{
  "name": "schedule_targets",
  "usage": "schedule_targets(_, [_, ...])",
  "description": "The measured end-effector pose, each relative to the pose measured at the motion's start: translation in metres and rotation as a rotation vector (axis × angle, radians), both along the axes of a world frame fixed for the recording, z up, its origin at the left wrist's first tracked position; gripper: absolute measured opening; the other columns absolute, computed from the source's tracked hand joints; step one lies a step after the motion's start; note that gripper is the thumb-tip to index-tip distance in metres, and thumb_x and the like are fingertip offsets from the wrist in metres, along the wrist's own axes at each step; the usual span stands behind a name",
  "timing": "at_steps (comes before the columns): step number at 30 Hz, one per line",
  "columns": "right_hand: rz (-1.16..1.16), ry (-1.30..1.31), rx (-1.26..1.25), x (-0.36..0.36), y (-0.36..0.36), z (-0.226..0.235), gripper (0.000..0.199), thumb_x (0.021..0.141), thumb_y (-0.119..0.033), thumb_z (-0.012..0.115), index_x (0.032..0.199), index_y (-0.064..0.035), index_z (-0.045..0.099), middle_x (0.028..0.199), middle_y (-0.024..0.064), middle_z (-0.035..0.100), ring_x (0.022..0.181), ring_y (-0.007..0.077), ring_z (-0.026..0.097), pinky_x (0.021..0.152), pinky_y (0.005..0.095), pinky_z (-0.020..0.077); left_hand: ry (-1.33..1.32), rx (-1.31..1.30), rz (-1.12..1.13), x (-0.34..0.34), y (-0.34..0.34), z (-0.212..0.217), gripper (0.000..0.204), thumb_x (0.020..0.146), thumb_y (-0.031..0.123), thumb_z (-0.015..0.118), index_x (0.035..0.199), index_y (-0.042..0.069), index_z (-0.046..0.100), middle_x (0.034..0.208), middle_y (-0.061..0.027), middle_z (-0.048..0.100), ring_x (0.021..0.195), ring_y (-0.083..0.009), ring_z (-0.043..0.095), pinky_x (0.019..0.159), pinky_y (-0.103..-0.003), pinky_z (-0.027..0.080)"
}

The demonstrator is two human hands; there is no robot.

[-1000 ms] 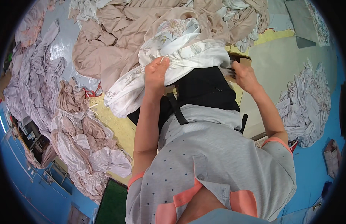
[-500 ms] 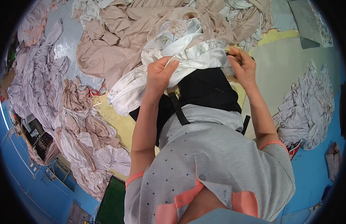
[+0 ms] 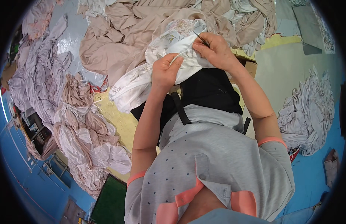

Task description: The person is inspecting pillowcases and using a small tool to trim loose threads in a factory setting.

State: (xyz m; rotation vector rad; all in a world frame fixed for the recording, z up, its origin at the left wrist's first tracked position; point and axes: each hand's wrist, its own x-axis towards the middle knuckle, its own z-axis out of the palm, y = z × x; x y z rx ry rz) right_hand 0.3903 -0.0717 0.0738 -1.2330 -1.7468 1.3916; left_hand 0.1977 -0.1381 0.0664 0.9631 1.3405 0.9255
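Note:
A white cloth printed with flowers (image 3: 132,89) lies gathered across my lap, over the black trousers. My left hand (image 3: 165,71) pinches a folded edge of it between thumb and fingers. Just to the right, my right hand (image 3: 216,51) is closed around small dark thread snips (image 3: 200,38), whose slim pointed end sticks out toward the upper left over the cloth. The palm hides the rest of the snips. Both hands are close together above the cloth, a short gap between them.
Beige fabric (image 3: 105,48) is heaped in front of me. More crumpled cloth lies at the left (image 3: 87,130), and a pale grey pile (image 3: 307,115) at the right. A cardboard box edge (image 3: 250,68) shows beyond my right forearm.
My right hand has moved left and slightly away from me, from beside the cloth to over it, bringing the snips near my left hand. My left hand keeps its pinch, shifted slightly right.

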Motion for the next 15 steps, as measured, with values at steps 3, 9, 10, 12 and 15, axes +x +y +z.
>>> schedule_targets(3, [-0.008, 0.161, -0.212, -0.001, -0.006, -0.001, 0.019, 0.092, -0.017, 0.060, 0.080, -0.0031, 0.056, 0.063, -0.0033, 0.050, 0.056, 0.0045, 0.044, 0.051, 0.0228, 0.0364, 0.278, 0.279, -0.003, 0.011, 0.008, 0.008, 0.021, 0.084, 0.013, 0.067, 0.096, -0.004, 0.066, 0.087, -0.0114, 0.067, 0.078, -0.0187, 0.062, 0.072, -0.029, 0.048])
schedule_targets(9, [-0.053, 0.318, -0.253, 0.000, -0.010, -0.004, 0.020, 0.093, -0.022, 0.060, 0.084, -0.0053, 0.054, 0.062, -0.0035, 0.048, 0.055, 0.0038, 0.041, 0.049, 0.0213, 0.0313, 0.240, 0.218, 0.031, 0.035, 0.017, 0.017, 0.017, 0.080, 0.012, 0.071, 0.089, -0.002, 0.068, 0.084, -0.0110, 0.067, 0.077, -0.0180, 0.063, 0.072, -0.029, 0.048])
schedule_targets(10, [-0.031, 0.326, -0.251, 0.002, -0.011, -0.004, 0.020, 0.093, -0.022, 0.060, 0.084, -0.0053, 0.054, 0.062, -0.0035, 0.048, 0.055, 0.0038, 0.041, 0.049, 0.0213, 0.0313, 0.230, 0.244, 0.037, 0.036, 0.017, 0.016, 0.017, 0.080, 0.012, 0.071, 0.089, -0.002, 0.068, 0.084, -0.0110, 0.067, 0.077, -0.0180, 0.063, 0.072, -0.029, 0.048])
schedule_targets(12, [-0.161, 0.335, -0.260, 0.006, -0.011, -0.003, 0.019, 0.093, -0.022, 0.060, 0.086, -0.0050, 0.054, 0.065, -0.0033, 0.049, 0.056, 0.0034, 0.041, 0.050, 0.0207, 0.0312, 0.108, 0.145, 0.039, 0.037, 0.016, 0.012, 0.014, 0.081, 0.010, 0.070, 0.086, -0.003, 0.068, 0.078, -0.0053, 0.067, 0.072, -0.0099, 0.059, 0.069, -0.025, 0.047])
schedule_targets(15, [-0.302, 0.317, -0.252, 0.015, -0.008, -0.002, 0.018, 0.093, -0.020, 0.059, 0.088, -0.0039, 0.055, 0.065, -0.0035, 0.049, 0.055, 0.0036, 0.040, 0.050, 0.0205, 0.0314, 0.061, 0.073, 0.023, 0.035, 0.014, 0.006, 0.013, 0.082, 0.008, 0.069, 0.087, -0.003, 0.069, 0.076, -0.0013, 0.065, 0.070, -0.0053, 0.054, 0.066, -0.023, 0.045])
